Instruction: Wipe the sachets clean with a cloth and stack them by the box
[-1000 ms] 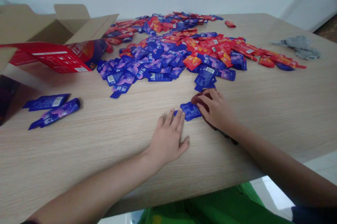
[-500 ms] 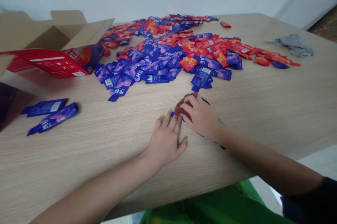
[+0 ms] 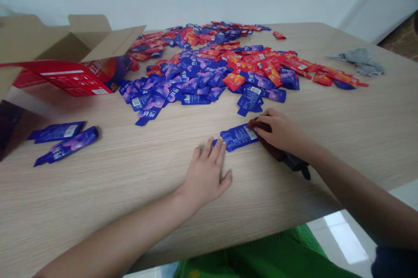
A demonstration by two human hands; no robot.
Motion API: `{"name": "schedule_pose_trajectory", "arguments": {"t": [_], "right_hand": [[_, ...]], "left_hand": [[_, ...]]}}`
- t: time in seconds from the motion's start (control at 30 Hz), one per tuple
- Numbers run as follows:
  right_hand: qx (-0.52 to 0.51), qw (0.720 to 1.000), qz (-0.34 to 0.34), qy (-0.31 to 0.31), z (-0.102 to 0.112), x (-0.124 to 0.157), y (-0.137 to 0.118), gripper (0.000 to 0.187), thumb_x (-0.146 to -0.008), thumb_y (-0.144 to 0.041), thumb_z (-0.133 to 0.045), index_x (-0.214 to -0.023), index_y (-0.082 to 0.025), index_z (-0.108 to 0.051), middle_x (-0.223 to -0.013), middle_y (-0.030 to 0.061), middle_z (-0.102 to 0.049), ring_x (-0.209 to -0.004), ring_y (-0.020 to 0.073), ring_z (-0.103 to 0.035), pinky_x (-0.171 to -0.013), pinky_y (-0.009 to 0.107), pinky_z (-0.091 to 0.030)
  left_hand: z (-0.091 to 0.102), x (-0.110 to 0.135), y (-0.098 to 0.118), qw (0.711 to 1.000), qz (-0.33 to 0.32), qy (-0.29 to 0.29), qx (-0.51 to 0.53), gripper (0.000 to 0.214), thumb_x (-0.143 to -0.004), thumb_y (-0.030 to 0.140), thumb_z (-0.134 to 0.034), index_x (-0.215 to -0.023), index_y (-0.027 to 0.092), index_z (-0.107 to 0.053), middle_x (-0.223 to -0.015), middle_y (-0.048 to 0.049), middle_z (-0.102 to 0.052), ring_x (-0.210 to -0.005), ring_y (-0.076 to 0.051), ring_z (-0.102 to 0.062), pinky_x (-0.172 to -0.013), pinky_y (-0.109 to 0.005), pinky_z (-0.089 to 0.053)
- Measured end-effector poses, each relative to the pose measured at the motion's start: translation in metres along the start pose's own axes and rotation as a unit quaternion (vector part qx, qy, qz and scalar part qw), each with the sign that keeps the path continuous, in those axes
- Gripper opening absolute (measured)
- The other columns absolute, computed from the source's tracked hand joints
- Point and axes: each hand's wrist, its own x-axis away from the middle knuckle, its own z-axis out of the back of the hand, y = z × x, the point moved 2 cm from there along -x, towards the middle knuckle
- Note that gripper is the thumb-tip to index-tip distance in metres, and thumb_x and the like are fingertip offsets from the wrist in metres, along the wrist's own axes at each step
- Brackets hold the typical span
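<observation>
A blue sachet [image 3: 237, 137] lies flat on the table, its printed back with a barcode facing up. My left hand [image 3: 205, 173] rests palm down with fingers stretched out, the fingertips pressing on the sachet's narrow left end. Bunched under the fingers of my right hand [image 3: 284, 132] is a dark brown cloth [image 3: 272, 149], which touches the sachet's right end and partly covers it. A black part trails from the cloth towards my right wrist.
Behind my hands spreads a pile of blue sachets [image 3: 187, 78] and red sachets [image 3: 254, 57]. An open cardboard box [image 3: 70, 78] stands at the left, with two blue sachets [image 3: 70, 144] in front of it. A crumpled grey cloth [image 3: 364, 60] lies at the far right.
My right hand has slid right along the sachet with the brown cloth, uncovering the sachet's printed back. My left hand has stayed in place on the sachet's end.
</observation>
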Motion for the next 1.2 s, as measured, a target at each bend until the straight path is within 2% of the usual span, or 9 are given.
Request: {"name": "schedule_pose_trajectory", "arguments": {"t": [0.13,0.3,0.4,0.53,0.67,0.83,1.0,1.1,1.2], "right_hand": [[-0.055,0.997,0.014,0.05,0.012,-0.003,-0.029,0.021,-0.089,-0.035,-0.054,-0.099,-0.022,-0.068,-0.103,0.0087,-0.061,-0.094,0.0249,-0.06,-0.082,0.041,-0.05],[-0.077,0.991,0.105,0.011,-0.014,0.01,-0.065,0.019,-0.09,-0.034,-0.055,-0.094,-0.021,-0.068,-0.109,0.0087,-0.06,-0.098,0.024,-0.057,-0.081,0.038,-0.05],[-0.08,0.995,0.056,0.025,-0.023,0.017,-0.051,0.018,-0.088,-0.036,-0.057,-0.09,-0.022,-0.068,-0.11,0.0087,-0.059,-0.099,0.0248,-0.058,-0.081,0.039,-0.051],[-0.098,0.995,-0.024,0.025,-0.018,0.016,-0.003,0.015,-0.083,-0.036,-0.062,-0.081,-0.022,-0.067,-0.098,0.0075,-0.059,-0.086,0.0229,-0.061,-0.079,0.041,-0.051],[-0.077,0.997,-0.026,-0.009,-0.004,0.006,0.024,0.017,-0.082,-0.037,-0.062,-0.075,-0.022,-0.069,-0.091,0.0068,-0.06,-0.076,0.0218,-0.061,-0.072,0.041,-0.051],[-0.095,0.994,0.004,0.059,0.011,-0.01,-0.018,0.017,-0.085,-0.036,-0.06,-0.089,-0.023,-0.07,-0.099,0.0074,-0.061,-0.09,0.0241,-0.061,-0.079,0.04,-0.051],[-0.075,0.992,0.086,0.044,-0.015,-0.014,-0.073,0.021,-0.091,-0.03,-0.053,-0.099,-0.021,-0.07,-0.111,0.0094,-0.058,-0.103,0.0252,-0.055,-0.087,0.041,-0.048],[-0.063,0.994,0.09,0.031,-0.031,-0.011,-0.072,0.023,-0.093,-0.031,-0.05,-0.101,-0.023,-0.071,-0.111,0.0093,-0.058,-0.104,0.0257,-0.052,-0.086,0.041,-0.047],[-0.068,0.995,0.063,0.042,-0.034,-0.008,-0.052,0.024,-0.092,-0.035,-0.051,-0.101,-0.023,-0.071,-0.113,0.01,-0.057,-0.107,0.0269,-0.052,-0.09,0.044,-0.047]], "left_hand": [[0.0,0.0,0.0,1.0,-0.004,0.005,0.0,0.069,-0.093,0.047,-0.038,-0.148,0.006,-0.034,-0.157,-0.0168,-0.03,-0.143,-0.037,-0.027,-0.104,-0.053,-0.033],[0.0,-0.001,-0.001,1.0,-0.006,0.005,-0.001,0.067,-0.093,0.048,-0.037,-0.146,0.006,-0.038,-0.156,-0.0167,-0.032,-0.143,-0.036,-0.027,-0.103,-0.053,-0.034],[0.001,-0.002,-0.002,1.0,-0.006,-0.006,0.004,0.068,-0.093,0.048,-0.038,-0.148,0.006,-0.035,-0.157,-0.0156,-0.029,-0.143,-0.035,-0.027,-0.104,-0.053,-0.034],[0.001,-0.002,-0.002,1.0,-0.001,-0.015,0.01,0.069,-0.093,0.047,-0.04,-0.149,0.008,-0.032,-0.158,-0.0138,-0.026,-0.144,-0.035,-0.028,-0.104,-0.053,-0.034],[0.001,-0.002,-0.001,1.0,0.002,-0.01,0.008,0.068,-0.093,0.046,-0.04,-0.149,0.008,-0.033,-0.158,-0.014,-0.027,-0.144,-0.035,-0.028,-0.105,-0.053,-0.034],[0.001,-0.002,-0.001,1.0,-0.003,-0.005,-0.001,0.068,-0.093,0.047,-0.039,-0.148,0.008,-0.034,-0.158,-0.015,-0.027,-0.144,-0.035,-0.027,-0.104,-0.053,-0.034],[0.0,-0.002,-0.001,1.0,-0.007,0.002,-0.007,0.068,-0.093,0.047,-0.038,-0.147,0.005,-0.036,-0.155,-0.0174,-0.034,-0.143,-0.037,-0.027,-0.103,-0.053,-0.033],[0.0,-0.002,-0.001,1.0,-0.006,-0.001,-0.006,0.068,-0.093,0.047,-0.038,-0.146,0.004,-0.037,-0.153,-0.0182,-0.036,-0.143,-0.037,-0.028,-0.103,-0.054,-0.033],[0.001,-0.003,-0.001,1.0,-0.007,-0.008,0.001,0.069,-0.092,0.047,-0.038,-0.147,0.006,-0.035,-0.155,-0.017,-0.033,-0.143,-0.037,-0.028,-0.102,-0.053,-0.034]]}}
